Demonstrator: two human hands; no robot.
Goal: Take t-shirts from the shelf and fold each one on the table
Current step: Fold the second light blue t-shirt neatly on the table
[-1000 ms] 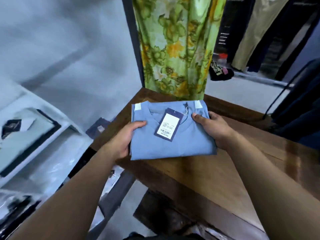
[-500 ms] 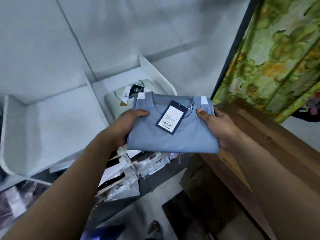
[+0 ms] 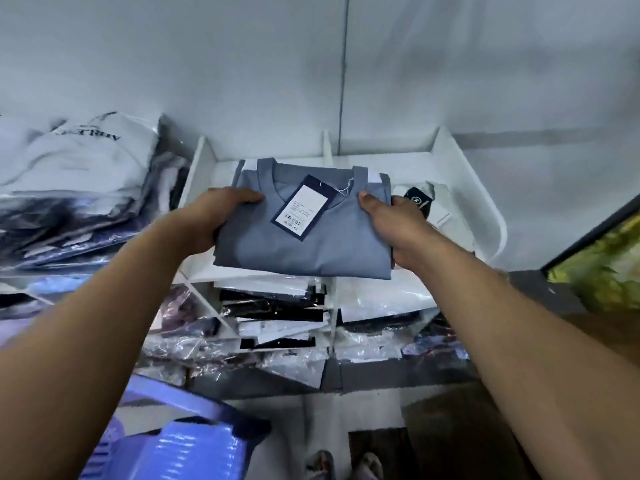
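A folded blue t-shirt (image 3: 311, 244) with a dark paper tag (image 3: 303, 213) at its collar is held over a compartment of the white shelf (image 3: 464, 174). My left hand (image 3: 211, 216) grips its left edge, thumb on top. My right hand (image 3: 391, 220) grips its right edge the same way. The shirt's near edge overhangs the front of the shelf. Whether it rests on the shelf board I cannot tell.
A folded white garment with a black tag (image 3: 422, 202) lies in the compartment to the right. Bagged clothes (image 3: 76, 188) are stacked at the left and fill the lower shelves (image 3: 284, 317). A blue plastic stool (image 3: 173, 438) stands at the lower left. The wooden table edge (image 3: 606, 327) is at the right.
I have turned from the table to the shelf. Both hands carried the folded blue t-shirt off the table and over the white shelf compartment.
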